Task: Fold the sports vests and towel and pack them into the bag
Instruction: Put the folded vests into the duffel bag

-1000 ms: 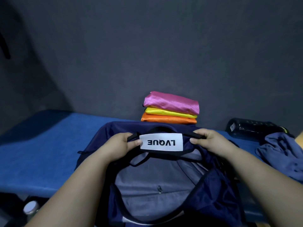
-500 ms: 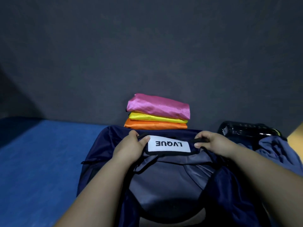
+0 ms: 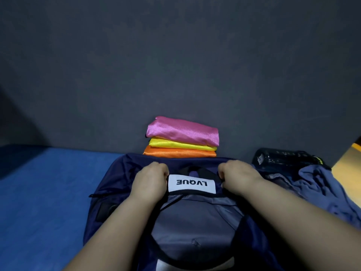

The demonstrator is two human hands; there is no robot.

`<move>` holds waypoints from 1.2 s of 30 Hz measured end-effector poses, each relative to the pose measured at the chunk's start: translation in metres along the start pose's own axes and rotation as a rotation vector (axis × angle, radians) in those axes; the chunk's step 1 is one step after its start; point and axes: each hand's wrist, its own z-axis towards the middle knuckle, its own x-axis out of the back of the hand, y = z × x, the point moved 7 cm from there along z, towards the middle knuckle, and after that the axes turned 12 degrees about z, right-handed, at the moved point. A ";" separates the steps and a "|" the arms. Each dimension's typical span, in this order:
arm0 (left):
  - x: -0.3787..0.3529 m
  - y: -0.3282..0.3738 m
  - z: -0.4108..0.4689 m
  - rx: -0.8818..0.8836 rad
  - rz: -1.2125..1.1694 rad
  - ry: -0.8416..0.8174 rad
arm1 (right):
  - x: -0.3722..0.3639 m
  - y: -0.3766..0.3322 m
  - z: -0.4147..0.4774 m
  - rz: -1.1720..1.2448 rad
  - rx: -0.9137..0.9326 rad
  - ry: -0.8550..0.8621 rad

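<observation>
Left hand [image 3: 150,181] and right hand [image 3: 237,176] clutch the open bag [image 3: 117,173] by its far rim, flanking the label [image 3: 192,183]. Folded vests [image 3: 181,139] wait stacked just beyond them. The towel [image 3: 322,184], right of the right hand, looks unfolded. Nothing packed yet.

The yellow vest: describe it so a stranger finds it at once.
Start at the blue table and find the open navy bag on it. Just behind the bag, against the dark wall, three folded shiny vests lie stacked. The yellow vest is the thin middle layer, under the pink vest and over the orange vest.
</observation>
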 end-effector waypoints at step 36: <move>-0.007 0.016 -0.022 -0.163 0.036 0.134 | -0.036 -0.023 -0.021 0.003 0.188 0.045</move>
